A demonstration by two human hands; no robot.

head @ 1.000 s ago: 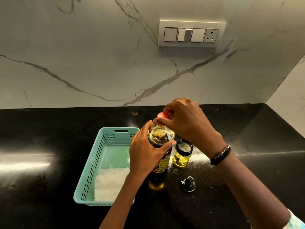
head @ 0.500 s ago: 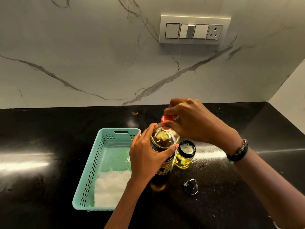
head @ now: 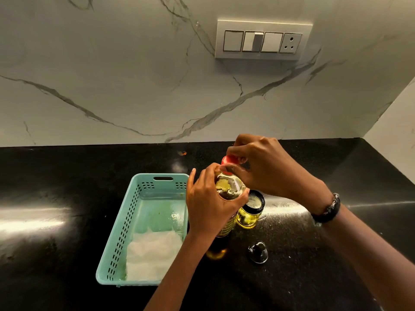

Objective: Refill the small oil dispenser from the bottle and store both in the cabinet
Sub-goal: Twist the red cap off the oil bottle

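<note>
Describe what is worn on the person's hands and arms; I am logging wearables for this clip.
Both hands are bare, no gloves or rings visible. The right wrist carries a dark beaded bracelet. The left hand and forearm show nothing worn; the right hand likewise.

Clear oil bottle with yellow oil and red cap, upright on black counter. Just right of it, small round oil dispenser, black-rimmed, open-topped, part-filled. Its dark domed lid lying nearer, apart.
</note>
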